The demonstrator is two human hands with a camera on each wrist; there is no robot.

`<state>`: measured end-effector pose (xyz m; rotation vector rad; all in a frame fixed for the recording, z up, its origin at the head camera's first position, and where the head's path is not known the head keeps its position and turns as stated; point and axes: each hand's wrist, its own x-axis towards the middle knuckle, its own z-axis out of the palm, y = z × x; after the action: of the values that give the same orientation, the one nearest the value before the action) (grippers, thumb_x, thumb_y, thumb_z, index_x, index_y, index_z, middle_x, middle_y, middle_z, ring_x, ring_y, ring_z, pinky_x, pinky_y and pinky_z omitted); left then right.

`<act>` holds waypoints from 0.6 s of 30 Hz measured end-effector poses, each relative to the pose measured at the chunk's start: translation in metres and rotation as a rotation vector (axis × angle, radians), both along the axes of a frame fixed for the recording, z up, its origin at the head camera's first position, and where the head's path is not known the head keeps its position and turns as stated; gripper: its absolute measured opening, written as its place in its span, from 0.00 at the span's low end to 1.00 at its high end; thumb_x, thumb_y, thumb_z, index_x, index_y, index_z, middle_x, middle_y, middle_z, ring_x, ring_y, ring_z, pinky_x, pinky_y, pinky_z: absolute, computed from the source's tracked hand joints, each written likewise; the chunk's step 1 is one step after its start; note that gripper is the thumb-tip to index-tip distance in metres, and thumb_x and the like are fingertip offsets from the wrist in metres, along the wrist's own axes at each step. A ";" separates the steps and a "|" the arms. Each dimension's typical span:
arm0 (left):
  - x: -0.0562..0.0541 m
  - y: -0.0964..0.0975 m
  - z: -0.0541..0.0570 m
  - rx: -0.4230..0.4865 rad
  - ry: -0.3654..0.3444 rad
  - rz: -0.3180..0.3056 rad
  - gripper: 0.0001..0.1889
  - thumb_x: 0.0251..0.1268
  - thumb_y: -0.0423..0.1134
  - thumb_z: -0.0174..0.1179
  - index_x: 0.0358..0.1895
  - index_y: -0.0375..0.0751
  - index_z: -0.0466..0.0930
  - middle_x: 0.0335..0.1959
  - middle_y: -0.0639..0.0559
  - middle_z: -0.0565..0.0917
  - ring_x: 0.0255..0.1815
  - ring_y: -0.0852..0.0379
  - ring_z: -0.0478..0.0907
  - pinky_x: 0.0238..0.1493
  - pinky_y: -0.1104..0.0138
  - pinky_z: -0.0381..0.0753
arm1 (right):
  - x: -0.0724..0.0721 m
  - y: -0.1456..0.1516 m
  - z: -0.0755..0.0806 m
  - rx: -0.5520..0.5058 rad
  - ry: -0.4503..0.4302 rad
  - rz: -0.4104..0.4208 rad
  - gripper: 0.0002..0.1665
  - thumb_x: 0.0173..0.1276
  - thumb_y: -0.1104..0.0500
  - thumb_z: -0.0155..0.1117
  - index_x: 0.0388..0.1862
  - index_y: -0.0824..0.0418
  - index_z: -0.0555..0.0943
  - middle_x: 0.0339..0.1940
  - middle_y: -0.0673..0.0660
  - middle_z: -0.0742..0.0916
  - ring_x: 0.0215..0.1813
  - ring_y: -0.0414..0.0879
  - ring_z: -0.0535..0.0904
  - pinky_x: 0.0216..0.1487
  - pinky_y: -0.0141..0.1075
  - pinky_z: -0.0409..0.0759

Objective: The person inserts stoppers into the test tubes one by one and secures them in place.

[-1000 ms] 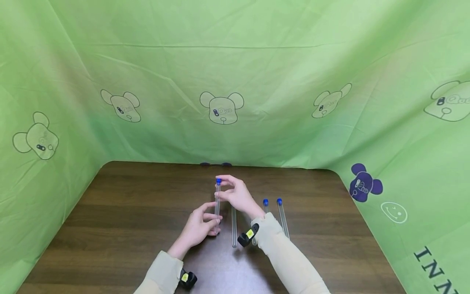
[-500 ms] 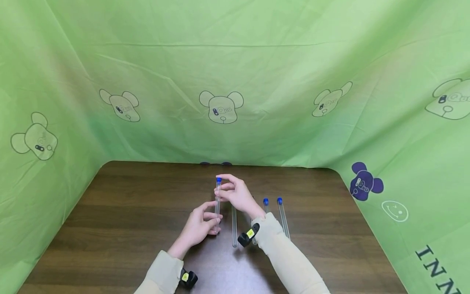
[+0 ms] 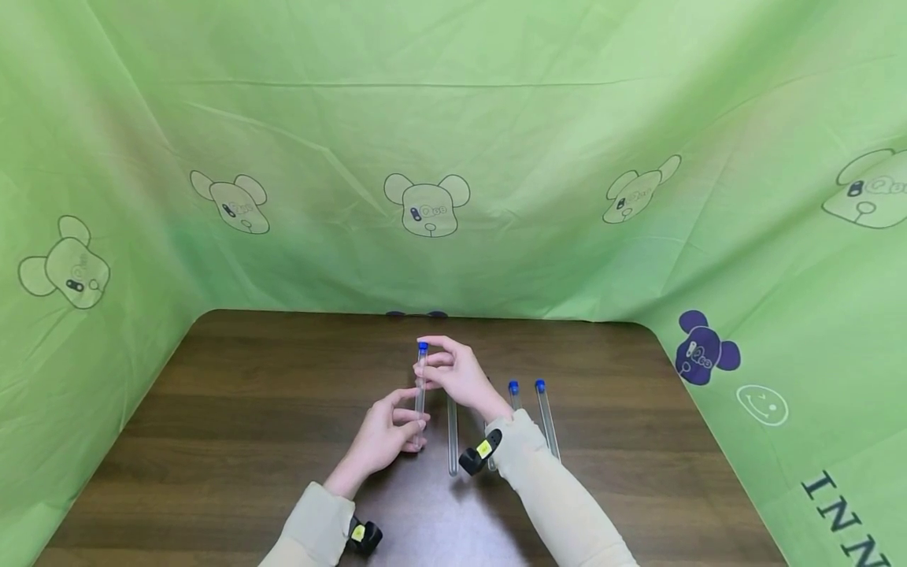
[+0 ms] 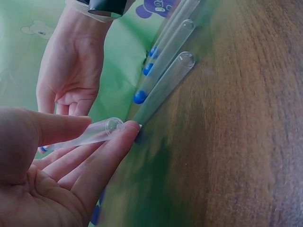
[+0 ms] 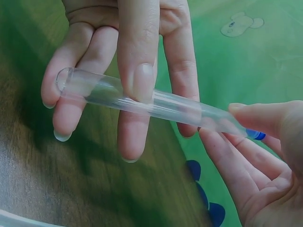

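Note:
A clear test tube [image 3: 421, 398] with a blue cap is held above the table between both hands. My left hand [image 3: 383, 435] pinches its lower half, the thumb on one side and fingers on the other. In the right wrist view the left thumb [image 5: 142, 85] presses across the tube, whose rounded end [image 5: 66, 84] lies over the fingers. My right hand [image 3: 460, 378] pinches the tube just below the blue cap [image 5: 254, 134]. The cap points up and away in the head view. No contents can be made out in the tube.
Several more blue-capped tubes lie on the brown wooden table [image 3: 212, 441] right of the held one; the nearest tube [image 3: 453, 445] is beside my hands. My right forearm [image 3: 560, 504] partly covers others. A green printed cloth [image 3: 425, 118] surrounds the table's back and sides.
Both hands and the held test tube stay almost exactly where they were. Only a slight shift of the whole head view shows.

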<state>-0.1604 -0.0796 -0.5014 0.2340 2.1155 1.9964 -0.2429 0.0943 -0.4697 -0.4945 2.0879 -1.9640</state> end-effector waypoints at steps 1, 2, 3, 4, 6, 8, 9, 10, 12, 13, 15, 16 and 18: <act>0.000 0.000 0.000 0.003 0.000 0.000 0.27 0.69 0.20 0.59 0.70 0.27 0.66 0.46 0.29 0.85 0.31 0.41 0.88 0.31 0.58 0.88 | 0.000 0.000 -0.001 -0.003 0.000 -0.001 0.29 0.70 0.74 0.64 0.69 0.66 0.73 0.46 0.75 0.86 0.42 0.56 0.88 0.41 0.46 0.88; 0.000 0.000 -0.001 0.006 0.000 -0.001 0.27 0.69 0.20 0.59 0.70 0.27 0.66 0.46 0.29 0.85 0.31 0.40 0.87 0.31 0.58 0.88 | 0.000 0.000 -0.001 -0.009 -0.002 -0.004 0.29 0.70 0.75 0.64 0.69 0.66 0.74 0.47 0.76 0.86 0.41 0.55 0.88 0.41 0.46 0.88; 0.000 0.000 -0.001 0.008 0.002 -0.001 0.27 0.69 0.20 0.59 0.70 0.27 0.66 0.46 0.29 0.85 0.31 0.39 0.87 0.31 0.57 0.88 | 0.001 0.000 -0.002 -0.014 -0.002 -0.006 0.29 0.70 0.75 0.64 0.69 0.66 0.74 0.47 0.77 0.85 0.41 0.55 0.89 0.41 0.46 0.88; 0.000 0.000 -0.001 0.008 0.002 0.001 0.27 0.69 0.20 0.59 0.70 0.27 0.66 0.46 0.29 0.85 0.31 0.38 0.87 0.31 0.57 0.88 | 0.001 -0.001 -0.002 -0.020 -0.003 -0.009 0.29 0.70 0.75 0.64 0.69 0.66 0.74 0.47 0.77 0.85 0.40 0.54 0.89 0.41 0.46 0.88; 0.001 0.000 -0.001 0.014 0.004 0.000 0.28 0.69 0.20 0.59 0.71 0.26 0.66 0.46 0.28 0.85 0.32 0.36 0.87 0.32 0.55 0.88 | 0.001 -0.001 -0.003 -0.031 -0.008 -0.013 0.29 0.69 0.75 0.64 0.69 0.66 0.74 0.47 0.78 0.85 0.40 0.53 0.89 0.41 0.45 0.88; 0.001 0.000 -0.001 0.020 0.004 -0.001 0.28 0.68 0.20 0.59 0.71 0.26 0.65 0.46 0.27 0.85 0.32 0.34 0.87 0.32 0.53 0.88 | 0.001 -0.002 -0.003 -0.042 -0.020 -0.016 0.29 0.69 0.76 0.64 0.68 0.66 0.74 0.48 0.79 0.84 0.39 0.53 0.89 0.40 0.45 0.88; 0.002 0.000 -0.001 0.019 0.003 -0.001 0.28 0.68 0.20 0.59 0.71 0.26 0.65 0.46 0.27 0.85 0.32 0.34 0.87 0.32 0.53 0.88 | 0.001 -0.002 -0.003 -0.046 -0.023 -0.017 0.29 0.69 0.76 0.64 0.68 0.66 0.74 0.48 0.79 0.84 0.39 0.52 0.89 0.40 0.45 0.88; 0.002 0.000 -0.001 0.018 0.003 -0.002 0.28 0.68 0.20 0.59 0.71 0.26 0.65 0.46 0.27 0.85 0.32 0.34 0.87 0.32 0.53 0.88 | 0.001 -0.002 -0.004 -0.048 -0.027 -0.019 0.29 0.69 0.76 0.64 0.68 0.66 0.75 0.48 0.79 0.84 0.39 0.53 0.89 0.40 0.45 0.88; 0.002 -0.001 -0.001 0.012 0.000 -0.002 0.28 0.68 0.20 0.59 0.70 0.27 0.66 0.46 0.28 0.85 0.32 0.35 0.87 0.32 0.55 0.88 | 0.001 -0.002 -0.004 -0.052 -0.033 -0.023 0.30 0.68 0.76 0.65 0.68 0.65 0.75 0.48 0.79 0.84 0.39 0.53 0.89 0.40 0.45 0.88; 0.002 -0.001 -0.001 0.011 0.002 -0.003 0.28 0.68 0.20 0.59 0.70 0.26 0.66 0.46 0.28 0.85 0.32 0.36 0.87 0.32 0.55 0.88 | 0.001 -0.002 -0.004 -0.056 -0.032 -0.025 0.30 0.68 0.76 0.65 0.68 0.66 0.75 0.48 0.79 0.84 0.39 0.53 0.89 0.40 0.45 0.88; 0.000 -0.001 -0.002 0.009 0.003 -0.004 0.27 0.69 0.20 0.59 0.70 0.27 0.66 0.46 0.28 0.85 0.32 0.37 0.87 0.31 0.57 0.88 | 0.001 -0.002 -0.003 -0.062 -0.025 -0.027 0.29 0.68 0.76 0.65 0.68 0.67 0.75 0.48 0.79 0.84 0.39 0.55 0.89 0.40 0.45 0.88; 0.000 -0.001 -0.001 0.012 0.004 -0.005 0.27 0.69 0.20 0.58 0.70 0.27 0.67 0.46 0.29 0.85 0.32 0.37 0.87 0.31 0.58 0.88 | 0.001 -0.001 -0.003 -0.062 -0.022 -0.027 0.29 0.68 0.76 0.65 0.68 0.68 0.75 0.48 0.79 0.84 0.40 0.55 0.89 0.40 0.45 0.88; -0.001 0.000 -0.001 0.016 0.006 -0.008 0.26 0.69 0.21 0.58 0.70 0.27 0.67 0.46 0.29 0.85 0.33 0.37 0.87 0.31 0.59 0.88 | 0.000 -0.001 -0.001 -0.064 -0.020 -0.034 0.29 0.68 0.76 0.65 0.68 0.68 0.75 0.48 0.79 0.84 0.40 0.55 0.89 0.39 0.45 0.88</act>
<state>-0.1618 -0.0798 -0.5021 0.2511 2.0992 2.0116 -0.2425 0.0933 -0.4711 -0.4524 2.0398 -2.0517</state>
